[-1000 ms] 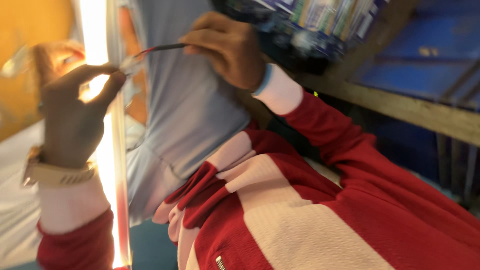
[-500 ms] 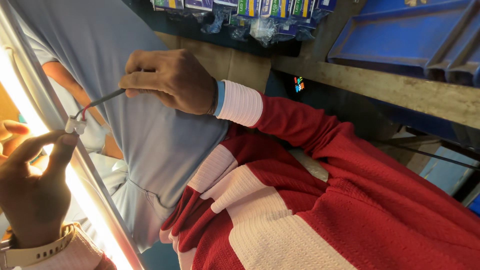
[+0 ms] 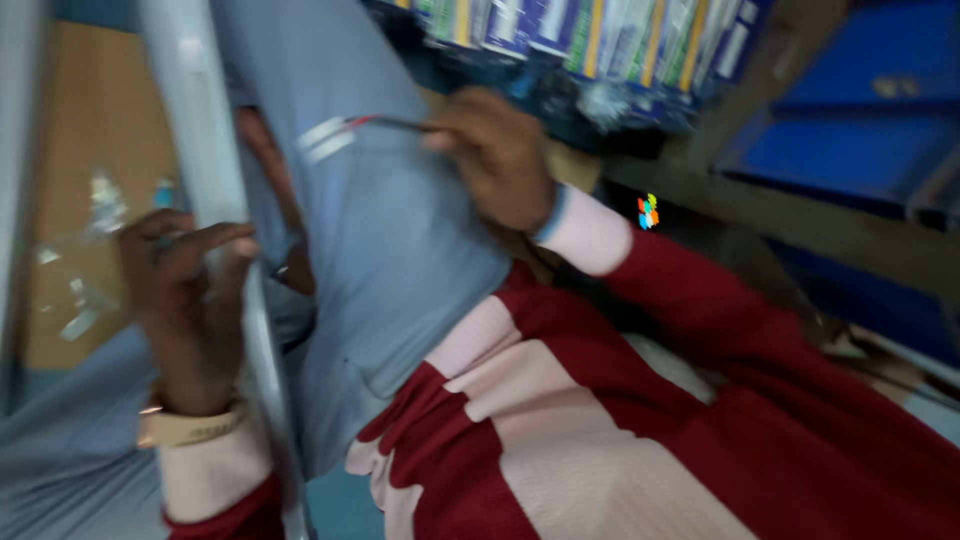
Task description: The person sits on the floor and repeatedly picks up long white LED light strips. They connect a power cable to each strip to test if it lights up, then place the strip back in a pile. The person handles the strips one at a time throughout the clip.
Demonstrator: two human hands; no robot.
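Note:
My right hand (image 3: 500, 160) is raised near the middle top and pinches a thin cable (image 3: 385, 123) with red and dark wires ending in a small white connector (image 3: 325, 138) that points left. My left hand (image 3: 185, 300) sits lower left, its fingers curled around a long pale tube-like strip (image 3: 205, 200) that runs from the top down to the bottom edge. A pale wristband is on my left wrist. Both arms wear red and cream striped sleeves. The picture is blurred.
A person in a light blue shirt (image 3: 400, 250) stands close behind the strip, one arm partly showing. Blue bins (image 3: 860, 130) sit on a wooden shelf at the right. Several small packets (image 3: 580, 40) hang along the top. An orange-brown wall (image 3: 80, 150) is at left.
The bright glow along the strip is gone. My left hand has shifted from pinching near the connector to gripping the strip. My right hand still holds the cable, now higher and further right.

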